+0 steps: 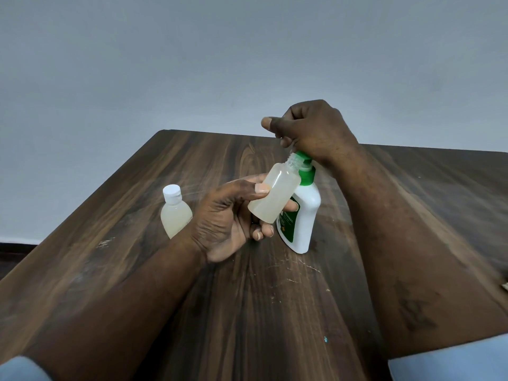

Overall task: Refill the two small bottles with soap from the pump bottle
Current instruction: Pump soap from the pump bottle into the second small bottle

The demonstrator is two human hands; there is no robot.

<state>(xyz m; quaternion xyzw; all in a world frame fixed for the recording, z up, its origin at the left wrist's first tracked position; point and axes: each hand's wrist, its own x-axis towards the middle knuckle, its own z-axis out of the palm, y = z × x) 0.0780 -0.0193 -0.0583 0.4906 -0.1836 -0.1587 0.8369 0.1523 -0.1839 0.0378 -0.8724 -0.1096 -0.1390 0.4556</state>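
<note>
My left hand (pixel 231 215) holds a small translucent bottle (pixel 273 195) between thumb and fingers, tilted, its open threaded neck up against the spout of the green pump. The white pump bottle (pixel 303 215) with a green label stands upright on the wooden table (pixel 275 298). My right hand (pixel 310 127) sits on top of the green pump head (pixel 305 160) with its fingers curled; whether they hold a cap is hidden. A second small bottle (pixel 174 213) with a white cap stands upright to the left, holding pale liquid.
The table's left edge runs diagonally near the capped bottle. Its far edge lies just behind the pump bottle, against a plain grey wall. A small object shows at the right frame edge (pixel 504 285).
</note>
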